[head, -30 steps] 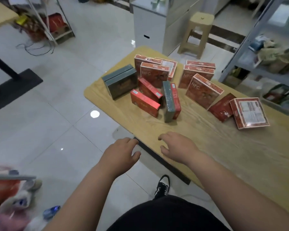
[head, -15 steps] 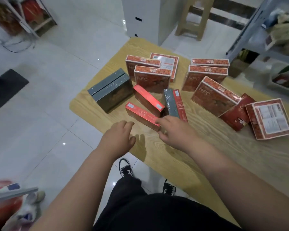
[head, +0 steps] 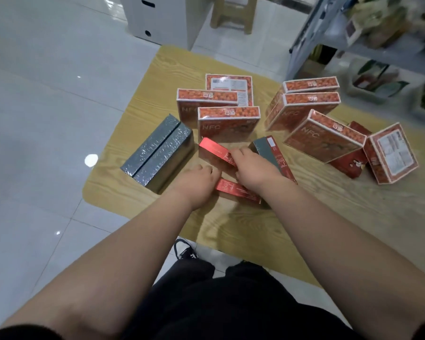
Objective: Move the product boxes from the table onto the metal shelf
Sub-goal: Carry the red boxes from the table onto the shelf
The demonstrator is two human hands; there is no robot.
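Observation:
Several product boxes stand and lie on the wooden table (head: 135,114): big orange-red NFC boxes (head: 227,127), a pair of grey foil-wrapped boxes (head: 157,153), a grey and red box (head: 271,153) and two slim red boxes. My right hand (head: 252,165) has its fingers curled over the right end of the farther slim red box (head: 212,150). My left hand (head: 196,180) curls its fingers at the left end of the nearer slim red box (head: 238,190). The metal shelf (head: 312,33) stands at the upper right, beyond the table.
More NFC boxes (head: 324,136) lean together on the table's right, beside a dark red box (head: 349,165) and one showing its label (head: 390,153). A white cabinet (head: 162,18) and a plastic stool (head: 233,13) stand behind the table. The shelf holds assorted goods.
Both hands moved forward from the table's front edge onto the slim red boxes and closed their fingers on them. The view tilted down and closer.

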